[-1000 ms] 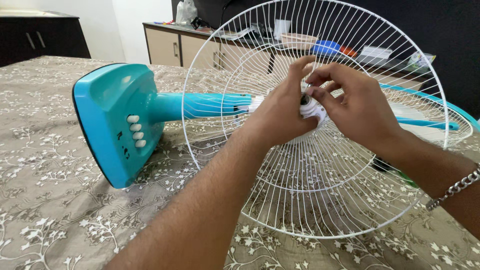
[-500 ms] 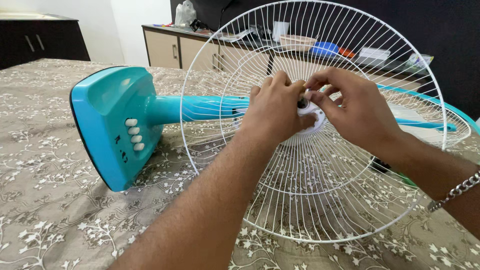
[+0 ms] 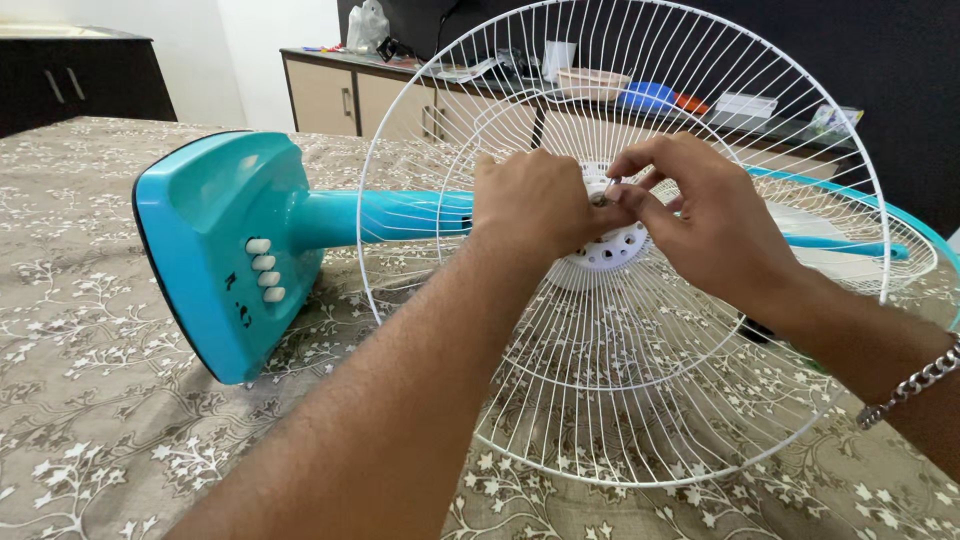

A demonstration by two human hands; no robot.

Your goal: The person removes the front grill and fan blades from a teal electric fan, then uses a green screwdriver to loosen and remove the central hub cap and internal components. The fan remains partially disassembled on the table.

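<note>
A teal table fan lies on its side on the patterned cloth, its base (image 3: 225,250) with white buttons at the left and its neck (image 3: 385,215) running right. A white wire guard (image 3: 640,390) stands on edge on the motor end. My left hand (image 3: 530,205) is curled around the white plastic hub (image 3: 610,248) at the guard's middle. My right hand (image 3: 695,220) pinches a small part at the top of that hub with thumb and forefinger. What the part is stays hidden by the fingers. A chain bracelet (image 3: 905,385) hangs on my right wrist.
A second guard with a teal rim (image 3: 880,215) lies flat behind the upright one. A brown floral cloth (image 3: 100,430) covers the table. A long cabinet (image 3: 345,95) with boxes and clutter runs along the back wall, and a dark cupboard (image 3: 70,75) stands at the left.
My left hand has closed from an open-fingered hold to a fist around the hub and rolled leftward. My right hand's pinch has turned slightly. The fan has shifted a little left.
</note>
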